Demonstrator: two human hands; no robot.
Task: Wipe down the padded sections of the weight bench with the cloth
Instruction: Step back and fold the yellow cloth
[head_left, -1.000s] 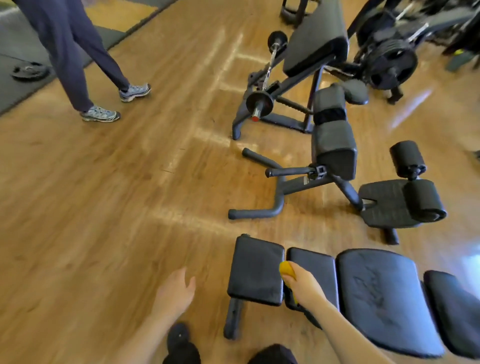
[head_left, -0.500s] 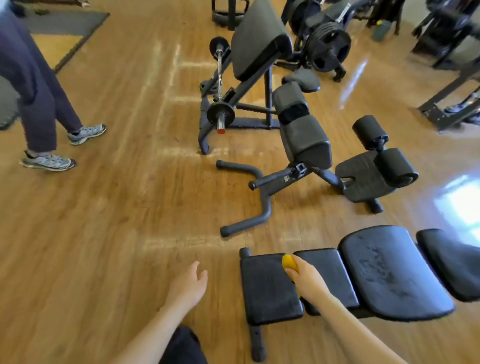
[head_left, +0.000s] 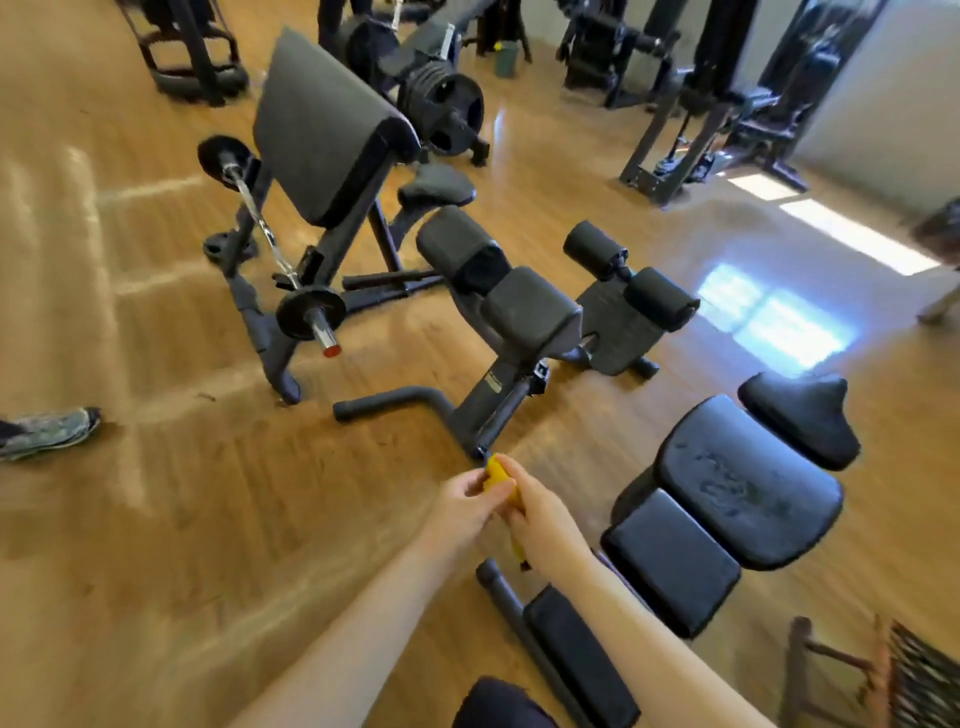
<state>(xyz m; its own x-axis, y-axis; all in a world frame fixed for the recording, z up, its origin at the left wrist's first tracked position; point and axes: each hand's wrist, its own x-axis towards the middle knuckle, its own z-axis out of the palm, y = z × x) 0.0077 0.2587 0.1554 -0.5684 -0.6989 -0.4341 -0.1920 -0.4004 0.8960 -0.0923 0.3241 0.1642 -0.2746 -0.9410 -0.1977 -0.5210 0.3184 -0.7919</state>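
Both hands meet above the wooden floor (head_left: 171, 519), just off the bench's near end. The right hand (head_left: 540, 525) has its grip closed around a bunched yellow cloth (head_left: 497, 475), which sticks out above the fist and trails a strip below the palm. The left hand (head_left: 465, 506) pinches the cloth's upper part from the 9 o'clock side, fingers closed on it. The cloth touches no pad.

The weight bench (head_left: 748, 499) runs from the lower middle toward 2 o'clock, its black padded sections in a row: a narrow pad (head_left: 582, 660) nearest, then a square pad (head_left: 672, 561), a large back pad (head_left: 748, 488) with scuffed marks, and a saddle-shaped pad (head_left: 800, 421) farthest out. A bare frame tube (head_left: 506, 603) lies beside the narrow pad, under the right forearm.

At 12 o'clock from the hands stands a back-extension bench (head_left: 530, 317), its curved floor bar (head_left: 395, 402) reaching close to the hands. Beyond it, toward 11 o'clock, is a preacher curl bench (head_left: 327, 124) carrying a loaded curl bar (head_left: 270, 234). A plate-loaded machine (head_left: 441, 104) and further racks fill the far side. A sneaker (head_left: 49, 431) of another person shows at 9 o'clock at the frame edge. A wooden rack (head_left: 883, 670) sits at 4 o'clock.
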